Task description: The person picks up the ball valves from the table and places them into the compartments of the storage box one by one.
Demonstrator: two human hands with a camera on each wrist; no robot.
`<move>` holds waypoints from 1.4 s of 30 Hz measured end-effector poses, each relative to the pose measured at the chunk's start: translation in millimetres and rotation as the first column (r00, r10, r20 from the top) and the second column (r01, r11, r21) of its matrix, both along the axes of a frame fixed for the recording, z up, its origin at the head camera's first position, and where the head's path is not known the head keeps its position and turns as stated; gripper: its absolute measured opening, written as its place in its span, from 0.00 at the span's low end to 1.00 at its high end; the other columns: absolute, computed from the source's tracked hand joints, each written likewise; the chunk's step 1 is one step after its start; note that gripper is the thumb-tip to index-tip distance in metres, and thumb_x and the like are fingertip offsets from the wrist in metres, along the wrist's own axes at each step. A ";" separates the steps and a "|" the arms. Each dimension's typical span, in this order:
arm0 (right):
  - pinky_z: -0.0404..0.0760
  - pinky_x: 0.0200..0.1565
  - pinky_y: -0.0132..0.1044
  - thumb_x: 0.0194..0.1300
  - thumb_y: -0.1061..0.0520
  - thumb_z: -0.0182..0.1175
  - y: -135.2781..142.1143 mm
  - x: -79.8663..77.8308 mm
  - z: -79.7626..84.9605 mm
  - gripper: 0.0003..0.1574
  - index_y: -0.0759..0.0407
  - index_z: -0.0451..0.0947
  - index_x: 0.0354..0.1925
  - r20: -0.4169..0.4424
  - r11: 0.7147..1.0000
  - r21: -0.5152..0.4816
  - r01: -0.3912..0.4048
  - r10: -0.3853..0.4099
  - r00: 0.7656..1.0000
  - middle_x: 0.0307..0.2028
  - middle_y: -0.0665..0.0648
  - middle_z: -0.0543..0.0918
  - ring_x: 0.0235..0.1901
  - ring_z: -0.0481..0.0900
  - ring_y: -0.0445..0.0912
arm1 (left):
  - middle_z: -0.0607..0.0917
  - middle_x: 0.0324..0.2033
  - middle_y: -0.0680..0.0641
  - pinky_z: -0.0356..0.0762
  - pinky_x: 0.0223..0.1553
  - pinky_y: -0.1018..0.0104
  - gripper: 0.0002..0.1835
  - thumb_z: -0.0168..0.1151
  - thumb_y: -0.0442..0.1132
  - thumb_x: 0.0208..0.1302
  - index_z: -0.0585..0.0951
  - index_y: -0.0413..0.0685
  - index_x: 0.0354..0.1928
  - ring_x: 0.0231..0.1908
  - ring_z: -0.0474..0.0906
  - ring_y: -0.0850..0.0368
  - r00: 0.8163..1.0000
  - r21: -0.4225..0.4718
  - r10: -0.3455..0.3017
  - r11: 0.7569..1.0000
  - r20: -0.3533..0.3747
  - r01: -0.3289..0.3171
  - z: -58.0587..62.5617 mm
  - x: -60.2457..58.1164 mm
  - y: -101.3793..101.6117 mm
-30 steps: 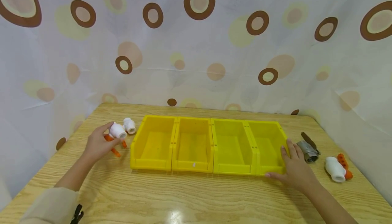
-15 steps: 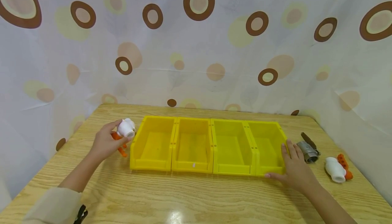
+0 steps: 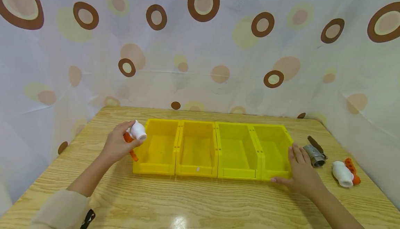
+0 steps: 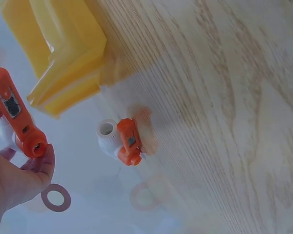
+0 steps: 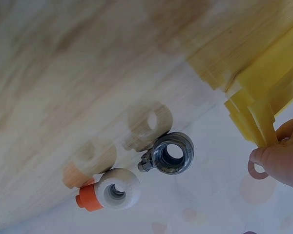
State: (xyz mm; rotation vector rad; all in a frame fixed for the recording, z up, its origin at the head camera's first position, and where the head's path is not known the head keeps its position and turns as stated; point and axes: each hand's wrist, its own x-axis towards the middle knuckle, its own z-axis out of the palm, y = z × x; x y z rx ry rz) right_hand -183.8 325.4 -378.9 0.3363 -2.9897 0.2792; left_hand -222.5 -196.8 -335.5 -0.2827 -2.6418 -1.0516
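My left hand [image 3: 117, 145] pinches a white plastic ball valve [image 3: 138, 130] with an orange lever handle [image 4: 12, 109]. It holds the valve off the table, at the left side of the leftmost yellow bin [image 3: 154, 169]. A second white ball valve [image 4: 109, 145] with an orange handle stands on the table in the left wrist view; in the head view my left hand mostly hides it. My right hand [image 3: 303, 171] rests on the right wall of the rightmost yellow bin [image 3: 275, 175], fingers extended along the wall and thumb at the front corner.
Several yellow bins stand side by side across the table [image 3: 200, 201]. Right of my right hand lie a metal valve [image 3: 313, 155] with a brown handle and another white ball valve [image 3: 342, 174] with an orange handle. A dotted curtain [image 3: 200, 48] hangs behind the table.
My left hand has lifted the white ball valve and carried it rightward, from beside the other valve to the leftmost bin's edge. My right hand stays on the rightmost bin.
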 end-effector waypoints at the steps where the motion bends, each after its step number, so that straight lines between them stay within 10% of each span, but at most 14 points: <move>1: 0.54 0.59 0.69 0.47 0.29 0.63 0.0 0.1 0.0 0.76 0.82 0.39 0.66 -0.001 1.000 -0.001 -0.001 0.001 1.000 0.68 0.80 0.40 0.67 0.36 0.73 | 0.71 0.57 0.30 0.75 0.37 0.65 0.35 0.67 0.35 0.52 0.66 0.29 0.62 0.39 0.73 0.43 1.000 -0.006 -0.002 1.000 0.000 0.002 -0.4 -0.6 1.3; 8: 0.54 0.59 0.69 0.47 0.30 0.64 -0.5 1.2 0.8 0.76 0.83 0.40 0.66 -0.015 1.000 -0.010 -0.009 0.009 1.000 0.67 0.81 0.41 0.67 0.37 0.74 | 0.71 0.57 0.31 0.71 0.30 0.72 0.35 0.67 0.35 0.52 0.66 0.30 0.62 0.31 0.70 0.51 0.999 -0.002 -0.030 1.000 0.015 0.030 -2.0 -3.6 8.4; 24: 0.54 0.59 0.70 0.46 0.29 0.63 -0.3 1.9 0.7 0.76 0.83 0.41 0.66 -0.008 1.000 -0.001 0.002 -0.002 1.000 0.68 0.80 0.39 0.67 0.37 0.73 | 0.68 0.60 0.30 0.67 0.58 0.42 0.35 0.67 0.36 0.53 0.67 0.31 0.62 0.59 0.65 0.34 0.996 -0.094 -0.092 0.991 -0.007 0.091 -5.9 -9.3 30.0; 42: 0.58 0.56 0.71 0.47 0.30 0.64 -1.3 1.6 1.6 0.75 0.84 0.42 0.65 -0.012 1.000 0.011 -0.002 0.003 1.000 0.67 0.81 0.40 0.65 0.39 0.76 | 0.66 0.61 0.30 0.78 0.48 0.48 0.35 0.67 0.41 0.54 0.68 0.36 0.63 0.48 0.78 0.37 0.989 -0.207 -0.145 0.968 0.012 0.145 -12.9 -18.9 53.6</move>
